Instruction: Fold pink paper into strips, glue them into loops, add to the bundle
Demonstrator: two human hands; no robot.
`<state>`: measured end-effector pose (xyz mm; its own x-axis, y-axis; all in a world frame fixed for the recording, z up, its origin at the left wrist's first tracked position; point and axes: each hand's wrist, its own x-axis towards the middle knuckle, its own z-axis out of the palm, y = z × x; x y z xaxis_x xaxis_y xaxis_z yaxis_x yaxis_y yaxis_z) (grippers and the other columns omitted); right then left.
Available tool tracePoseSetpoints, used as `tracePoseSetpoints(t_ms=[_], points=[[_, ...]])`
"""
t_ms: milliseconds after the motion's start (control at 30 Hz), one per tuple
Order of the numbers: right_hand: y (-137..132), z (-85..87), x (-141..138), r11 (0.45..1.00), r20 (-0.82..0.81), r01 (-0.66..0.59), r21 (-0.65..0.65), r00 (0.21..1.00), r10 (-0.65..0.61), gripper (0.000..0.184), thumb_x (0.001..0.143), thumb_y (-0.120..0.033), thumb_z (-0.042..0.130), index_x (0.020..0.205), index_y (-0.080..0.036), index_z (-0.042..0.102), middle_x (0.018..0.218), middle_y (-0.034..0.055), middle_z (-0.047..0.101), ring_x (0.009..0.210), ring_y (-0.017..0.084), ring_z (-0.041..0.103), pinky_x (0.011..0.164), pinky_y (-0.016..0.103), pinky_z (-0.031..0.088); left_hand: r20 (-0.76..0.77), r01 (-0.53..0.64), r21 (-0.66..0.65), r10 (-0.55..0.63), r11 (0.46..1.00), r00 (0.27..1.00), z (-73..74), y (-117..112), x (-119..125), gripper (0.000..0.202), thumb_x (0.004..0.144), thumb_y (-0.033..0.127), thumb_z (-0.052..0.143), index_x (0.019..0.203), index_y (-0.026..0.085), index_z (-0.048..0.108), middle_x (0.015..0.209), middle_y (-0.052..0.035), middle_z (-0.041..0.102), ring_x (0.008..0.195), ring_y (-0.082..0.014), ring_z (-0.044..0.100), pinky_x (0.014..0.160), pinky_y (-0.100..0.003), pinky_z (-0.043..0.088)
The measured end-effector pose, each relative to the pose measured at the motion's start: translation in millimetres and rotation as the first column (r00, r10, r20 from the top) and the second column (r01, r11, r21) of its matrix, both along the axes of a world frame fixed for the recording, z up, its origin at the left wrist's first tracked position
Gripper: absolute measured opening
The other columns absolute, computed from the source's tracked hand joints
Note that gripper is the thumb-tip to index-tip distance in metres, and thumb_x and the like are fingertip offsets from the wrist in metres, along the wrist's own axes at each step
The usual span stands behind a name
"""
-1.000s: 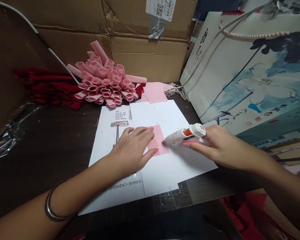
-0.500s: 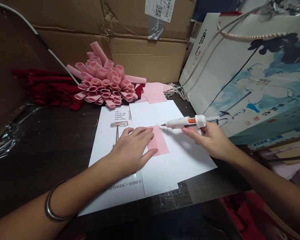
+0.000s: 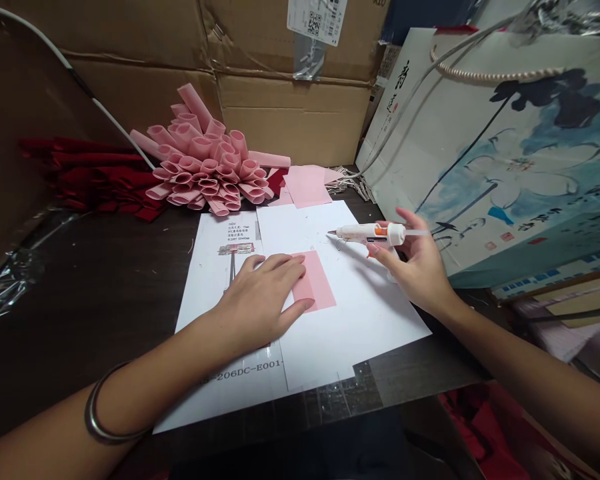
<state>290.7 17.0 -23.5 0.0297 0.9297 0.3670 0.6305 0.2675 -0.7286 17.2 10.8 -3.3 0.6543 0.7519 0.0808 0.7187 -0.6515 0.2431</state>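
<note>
My left hand [image 3: 263, 293] lies flat, fingers stretched out, over the left part of a pink felt-like piece [image 3: 321, 283]. That piece seems folded over along its left side, and the hand hides some of it. In my right hand [image 3: 420, 267] is a white glue gun [image 3: 365, 233] with orange parts. Its nozzle points left, just above the white paper [image 3: 350, 347] and apart from the pink piece. The thumb is by the trigger, a finger is raised behind the gun, and the handle is mostly hidden. A clear glue stick sticks out of its back.
Pink rolled tubes [image 3: 205, 160] are piled at the back, beside dark red folded pieces [image 3: 95, 177]. Flat pink pieces [image 3: 307, 185] lie behind the paper. Cardboard boxes [image 3: 295, 113] wall off the back, and a large paper bag [image 3: 480, 153] stands right. A cable [image 3: 390, 140] hangs before it.
The glue gun has shifted slightly right, its nozzle away from the pink piece's top edge. My right hand's fingers have loosened and one has lifted. My left hand has stayed on the pink piece.
</note>
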Motion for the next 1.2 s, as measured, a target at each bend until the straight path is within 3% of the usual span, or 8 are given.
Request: tracePoseSetpoints(t_ms=[200,267,400,500,800,967,1067,1200], points=[[-26.6,16.3,-7.7,0.891,0.082,0.146,0.430,0.977,-0.199,0.077,0.082,-0.046,0.065,0.146,-0.031,0.025,0.148,0.0127,0.036,0.134,0.036,0.041,0.105,0.056,0.040,0.002,0.002,0.001,-0.002,1.000,1.000,0.3,0.4,-0.5,0.035,0.094,0.043,0.048,0.118,0.018,0.055,0.144,-0.0106,0.051,0.130,-0.0302,0.046,0.102,-0.054,0.035],[-39.0,26.5,-14.8,0.844,0.143,0.135,0.519,0.960,-0.241,0.071,0.079,-0.044,0.067,0.142,-0.032,0.036,0.135,0.0135,0.048,0.128,0.040,0.045,0.100,0.058,0.043,0.001,0.002,0.000,-0.002,1.000,1.000,0.3,0.0,-0.4,0.036,0.094,0.043,0.048,0.119,0.018,0.055,0.144,-0.0105,0.050,0.128,-0.0306,0.046,0.101,-0.054,0.036],[-48.2,46.3,-36.5,0.994,0.085,-0.071,-0.079,0.993,0.077,0.037,0.088,-0.040,0.058,0.122,-0.025,0.060,0.081,0.0058,0.062,0.069,0.021,0.060,0.065,0.039,0.052,0.008,-0.006,0.013,0.006,1.000,1.000,-0.3,-1.1,-0.1,0.040,0.093,0.044,0.049,0.123,0.018,0.054,0.142,-0.0108,0.052,0.127,-0.0311,0.047,0.101,-0.053,0.036],[-35.7,49.5,-49.3,0.790,-0.254,-0.303,-0.533,0.948,0.192,0.039,0.088,-0.042,0.058,0.115,-0.016,0.062,0.059,-0.0019,0.049,0.044,0.010,0.042,0.042,0.027,0.037,0.010,-0.004,0.007,0.004,1.000,1.000,-1.2,-1.0,0.4,0.043,0.093,0.044,0.049,0.128,0.018,0.052,0.142,-0.0108,0.052,0.129,-0.0304,0.046,0.101,-0.053,0.036],[-6.8,38.9,-61.2,0.555,-0.559,-0.450,-0.700,0.829,-0.033,0.021,0.084,-0.033,0.057,0.069,-0.020,0.053,0.051,-0.0080,0.026,0.039,0.006,0.021,0.035,0.023,0.015,0.023,0.008,0.020,-0.008,1.000,1.000,-1.7,-0.5,0.3,0.043,0.094,0.044,0.049,0.127,0.017,0.053,0.140,-0.0108,0.054,0.128,-0.0293,0.046,0.100,-0.051,0.036],[-0.2,25.7,-58.9,0.729,-0.388,-0.373,-0.574,0.908,0.159,0.022,0.087,-0.029,0.049,0.087,-0.020,0.069,0.055,-0.0035,0.044,0.045,0.010,0.039,0.041,0.024,0.029,0.031,-0.011,-0.002,0.011,1.000,0.999,0.1,-0.7,0.4,0.041,0.092,0.043,0.053,0.123,0.018,0.055,0.139,-0.0114,0.055,0.124,-0.0305,0.049,0.100,-0.051,0.036],[0.1,17.1,-56.6,0.866,-0.168,-0.347,-0.360,0.937,0.306,0.021,0.087,-0.025,0.054,0.095,-0.022,0.073,0.087,0.0032,0.069,0.080,0.018,0.062,0.067,0.033,0.048,0.051,-0.010,-0.012,0.010,1.000,0.999,-0.8,1.0,-0.4,0.039,0.091,0.046,0.054,0.120,0.019,0.057,0.139,-0.0103,0.054,0.125,-0.0301,0.049,0.100,-0.051,0.036],[-3.2,11.6,-55.8,0.897,-0.002,-0.393,-0.203,0.916,0.401,0.021,0.086,-0.025,0.061,0.103,-0.025,0.074,0.115,0.0039,0.071,0.106,0.023,0.064,0.086,0.042,0.052,0.097,0.002,-0.004,-0.002,1.000,0.995,-2.7,3.9,-2.8,0.037,0.089,0.048,0.057,0.114,0.020,0.058,0.138,-0.0087,0.056,0.125,-0.0282,0.050,0.102,-0.049,0.036]])
